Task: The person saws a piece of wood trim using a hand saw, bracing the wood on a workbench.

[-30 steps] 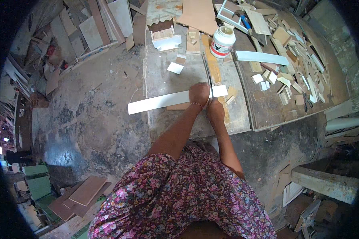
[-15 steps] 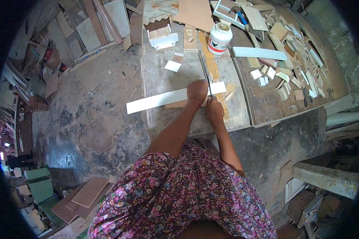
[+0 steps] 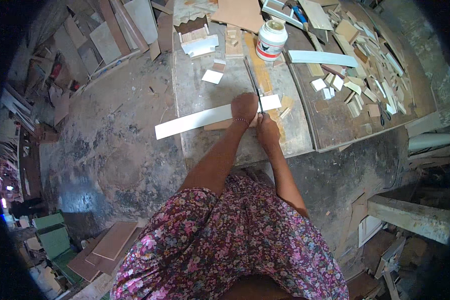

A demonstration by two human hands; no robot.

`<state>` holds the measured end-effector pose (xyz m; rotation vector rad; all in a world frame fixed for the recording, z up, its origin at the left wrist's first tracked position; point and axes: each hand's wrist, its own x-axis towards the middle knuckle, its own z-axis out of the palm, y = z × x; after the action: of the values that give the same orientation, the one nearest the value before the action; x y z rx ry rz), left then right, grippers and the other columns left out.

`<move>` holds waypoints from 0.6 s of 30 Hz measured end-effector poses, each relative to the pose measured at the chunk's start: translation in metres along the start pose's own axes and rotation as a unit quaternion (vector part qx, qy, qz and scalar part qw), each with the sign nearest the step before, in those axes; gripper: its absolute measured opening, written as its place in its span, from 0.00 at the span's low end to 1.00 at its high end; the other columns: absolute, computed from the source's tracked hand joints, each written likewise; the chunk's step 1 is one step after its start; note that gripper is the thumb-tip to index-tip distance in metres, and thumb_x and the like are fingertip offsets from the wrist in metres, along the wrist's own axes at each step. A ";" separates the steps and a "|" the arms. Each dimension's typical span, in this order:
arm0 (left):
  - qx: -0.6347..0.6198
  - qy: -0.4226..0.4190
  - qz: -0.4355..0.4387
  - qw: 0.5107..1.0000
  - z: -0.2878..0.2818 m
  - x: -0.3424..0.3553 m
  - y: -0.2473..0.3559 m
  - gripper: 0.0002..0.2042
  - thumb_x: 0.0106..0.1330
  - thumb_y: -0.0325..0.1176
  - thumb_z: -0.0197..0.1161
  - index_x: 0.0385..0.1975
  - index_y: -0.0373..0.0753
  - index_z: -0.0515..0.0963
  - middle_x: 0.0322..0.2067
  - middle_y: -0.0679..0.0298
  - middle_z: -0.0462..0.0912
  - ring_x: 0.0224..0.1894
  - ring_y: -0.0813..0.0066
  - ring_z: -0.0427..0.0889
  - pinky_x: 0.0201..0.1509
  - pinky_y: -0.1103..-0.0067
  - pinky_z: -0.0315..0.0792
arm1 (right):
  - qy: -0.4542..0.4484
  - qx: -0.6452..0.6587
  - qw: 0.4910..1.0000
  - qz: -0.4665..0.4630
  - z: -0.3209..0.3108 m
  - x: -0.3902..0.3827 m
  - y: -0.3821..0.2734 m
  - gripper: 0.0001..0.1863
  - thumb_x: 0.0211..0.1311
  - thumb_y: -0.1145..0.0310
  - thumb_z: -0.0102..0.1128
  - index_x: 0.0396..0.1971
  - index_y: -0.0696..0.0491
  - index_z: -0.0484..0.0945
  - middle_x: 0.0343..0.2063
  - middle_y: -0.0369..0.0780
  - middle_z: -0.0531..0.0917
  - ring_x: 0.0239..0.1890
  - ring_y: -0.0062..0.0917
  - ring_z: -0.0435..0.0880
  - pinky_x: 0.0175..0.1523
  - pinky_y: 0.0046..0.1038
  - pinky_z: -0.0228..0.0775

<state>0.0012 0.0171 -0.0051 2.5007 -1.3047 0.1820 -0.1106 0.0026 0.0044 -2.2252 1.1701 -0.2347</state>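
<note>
My left hand [image 3: 244, 107] presses down on a long white strip [image 3: 185, 123], fingers curled over it just left of a long, thin dark blade [image 3: 251, 71]. My right hand [image 3: 267, 128] grips the near end of that blade, which crosses the strip near its right end. A tan wooden piece [image 3: 216, 126] lies partly under the strip. Two small pieces, one a white square [image 3: 212, 76], lie beyond it on the worn table [image 3: 195, 150].
A glue jar [image 3: 271, 46], small wooden assembly [image 3: 197, 42] and hammer [image 3: 297, 15] sit farther back. Many offcuts [image 3: 355, 85] and scissors [image 3: 384, 115] cover the right board. Leaning boards [image 3: 110, 35] stand at upper left; stacked panels [image 3: 114, 241] lie lower left.
The whole scene has shifted slightly up and left in view. Both hands remain at the white strip, with little visible movement relative to the table.
</note>
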 end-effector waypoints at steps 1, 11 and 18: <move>-0.001 0.001 -0.005 1.000 0.000 0.000 -0.001 0.10 0.51 0.32 0.47 0.18 0.38 0.76 0.20 0.55 0.77 0.25 0.62 0.78 0.28 0.71 0.72 | 0.002 -0.004 1.000 -0.014 0.000 0.000 0.000 0.19 0.60 0.58 0.35 0.32 0.58 0.69 0.24 0.54 0.76 0.29 0.48 0.75 0.35 0.43 0.65; -0.013 0.017 -0.034 0.999 0.002 -0.001 -0.001 0.14 0.57 0.36 0.44 0.17 0.38 0.75 0.20 0.56 0.77 0.24 0.62 0.78 0.29 0.69 0.71 | 0.012 0.027 0.999 -0.032 -0.001 -0.002 0.003 0.20 0.61 0.57 0.35 0.32 0.58 0.70 0.23 0.53 0.76 0.29 0.48 0.75 0.34 0.43 0.65; -0.028 0.014 -0.044 0.999 0.008 -0.001 -0.004 0.16 0.59 0.36 0.42 0.16 0.38 0.74 0.22 0.56 0.77 0.27 0.63 0.77 0.33 0.71 0.70 | 0.016 -0.008 0.999 -0.036 0.000 -0.004 -0.001 0.18 0.60 0.58 0.34 0.28 0.58 0.68 0.23 0.53 0.76 0.29 0.46 0.76 0.33 0.43 0.65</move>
<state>0.0037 0.0175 -0.0134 2.4925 -1.1704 0.1579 -0.1122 0.0059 0.0055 -2.2878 1.1142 -0.2923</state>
